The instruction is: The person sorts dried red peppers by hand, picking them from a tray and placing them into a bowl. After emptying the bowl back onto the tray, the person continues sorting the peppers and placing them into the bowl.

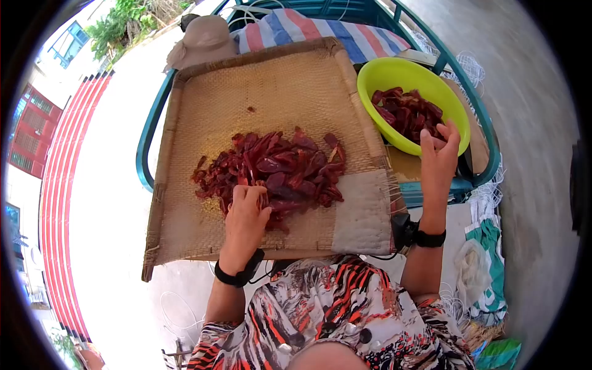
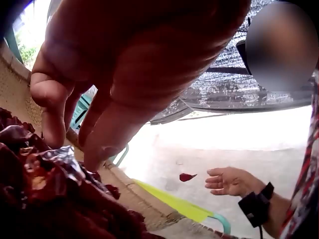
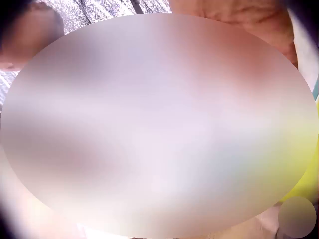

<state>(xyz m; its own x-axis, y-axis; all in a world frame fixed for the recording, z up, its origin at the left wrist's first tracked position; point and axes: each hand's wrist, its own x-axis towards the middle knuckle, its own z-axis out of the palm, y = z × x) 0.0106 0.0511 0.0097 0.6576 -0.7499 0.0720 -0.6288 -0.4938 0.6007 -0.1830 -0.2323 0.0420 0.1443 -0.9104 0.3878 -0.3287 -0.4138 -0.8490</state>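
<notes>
Dark red dried chili peppers (image 1: 296,166) lie heaped on a woven tray (image 1: 216,92), with pale yellow seeds scattered around them. My left hand (image 1: 245,213) is at the near edge of the heap, its fingers bent down and pinching a dried chili pepper (image 2: 62,162). Over the near rim of a yellow-green basin (image 1: 385,77) is my right hand (image 1: 439,157), its fingers spread loosely. More dried chilies (image 1: 407,114) fill the bottom of that basin. In the left wrist view a single red chili piece (image 2: 187,177) hangs in the air beside the right hand's fingertips. A blurred patch covers most of the right wrist view.
The tray and basin rest over a green metal-framed cart (image 1: 148,135). Behind the tray are a striped cloth (image 1: 320,34) and a sun hat (image 1: 206,40). A grey patch (image 1: 362,213) covers the tray's near right corner. White cords and bags (image 1: 475,265) lie at the right.
</notes>
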